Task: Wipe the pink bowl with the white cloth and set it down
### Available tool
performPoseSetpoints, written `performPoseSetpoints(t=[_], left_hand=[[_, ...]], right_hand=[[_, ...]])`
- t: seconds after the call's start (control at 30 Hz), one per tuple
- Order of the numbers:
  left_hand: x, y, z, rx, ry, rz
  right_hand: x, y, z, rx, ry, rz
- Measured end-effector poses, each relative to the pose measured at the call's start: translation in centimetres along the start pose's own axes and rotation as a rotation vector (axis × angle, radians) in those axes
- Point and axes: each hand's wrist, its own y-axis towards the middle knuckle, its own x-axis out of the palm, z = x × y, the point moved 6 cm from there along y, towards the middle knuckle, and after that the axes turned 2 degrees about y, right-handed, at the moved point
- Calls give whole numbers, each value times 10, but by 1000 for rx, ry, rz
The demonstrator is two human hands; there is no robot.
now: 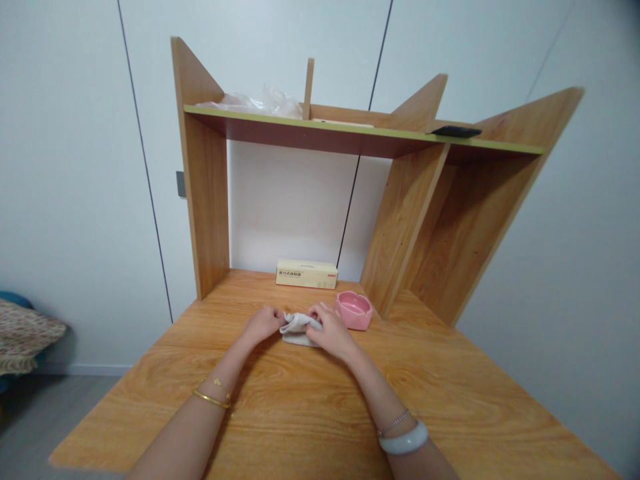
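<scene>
A small light grey cloth lies folded on the wooden desk, its upper layer raised and bunched. At its left edge, my left hand is closed, the fingertips pinched together on the cloth's corner. From the other side my right hand grips the cloth's right part between thumb and fingers. Just behind the right hand is a pink flower-shaped bowl, standing upright with its hollow facing up. Part of the cloth is hidden under my right fingers.
Behind the cloth stands a long cream box with printed lettering. A wooden shelf unit rises at the desk's back, carrying a clear plastic bag and a flat black object. The desk spreads toward me.
</scene>
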Motion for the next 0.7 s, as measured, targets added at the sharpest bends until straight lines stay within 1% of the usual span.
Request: performPoseSetpoints(t=[0.1, 0.17, 0.27, 0.37, 0.47, 0.53, 0.57, 0.6, 0.63, 0.7], left_hand=[[-13, 1, -5, -47, 70, 49], [-23, -1, -7, -81, 119, 78], [-38, -6, -8, -137, 201, 112], [-49, -12, -8, -201, 292, 136], [-53, -19, -2, -233, 382, 195], [-51, -22, 11, -173, 453, 265], [-48, -24, 21, -86, 518, 311], [-41, -24, 32, 24, 555, 322], [-31, -25, 42, 125, 554, 293], [-8, -27, 56, 293, 504, 174]], right_hand=[[-11, 3, 12, 98, 216, 174], [-18, 2, 22, 171, 321, 285], [-27, 0, 39, 300, 349, 398], [-32, -1, 58, 445, 296, 435], [-32, -1, 73, 538, 288, 402], [-29, -1, 79, 566, 309, 371], [-28, -1, 81, 576, 317, 361], [-27, -1, 83, 585, 324, 355], [-26, -1, 84, 590, 328, 353], [-26, 0, 84, 586, 334, 363]])
